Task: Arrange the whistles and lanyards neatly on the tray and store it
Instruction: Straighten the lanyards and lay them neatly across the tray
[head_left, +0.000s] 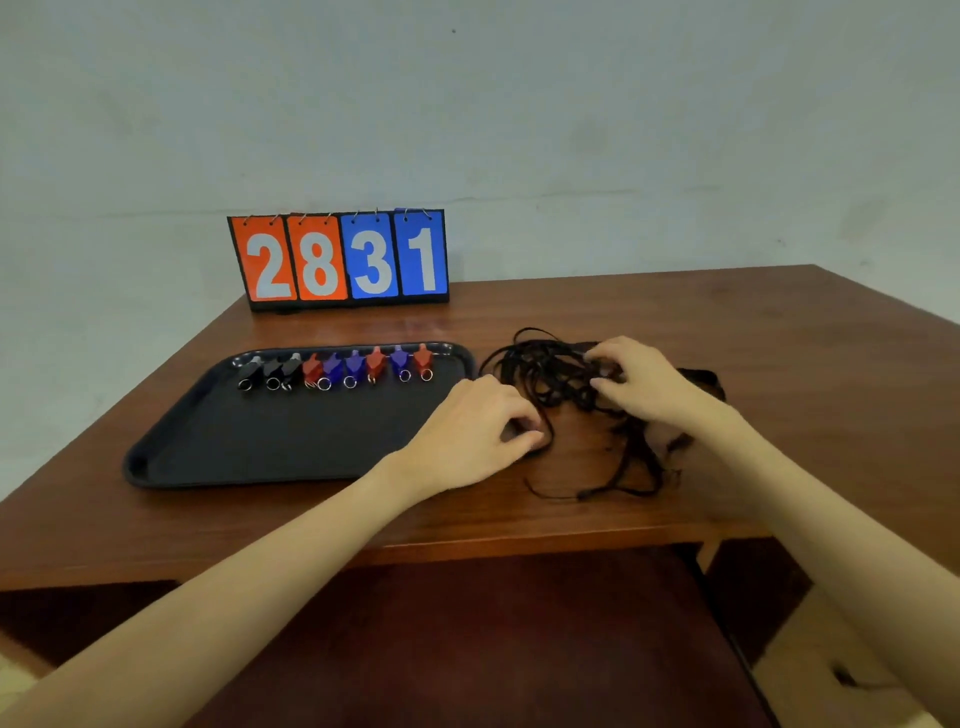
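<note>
Lanyards (566, 384), a tangle of black cords, lie on the wooden table (779, 338) right of centre in the frame, just beside the right edge of the dark tray (249, 447). The left hand (467, 426) rests palm down at the tangle's lower left edge, its fingers curled and thumb and fingertips pinching one cord. The right hand (644, 374) sits on top of the pile, fingers bent down into the cords and gripping strands. Both forearms reach in from the bottom corners of the frame. Nine whistles (335, 366), three black, then red and blue mixed, stand in a row along the tray's far edge, metal rings toward the viewer. Behind the tray, a flip scoreboard (340, 260) reads 28 on orange cards and 31 on blue.
</note>
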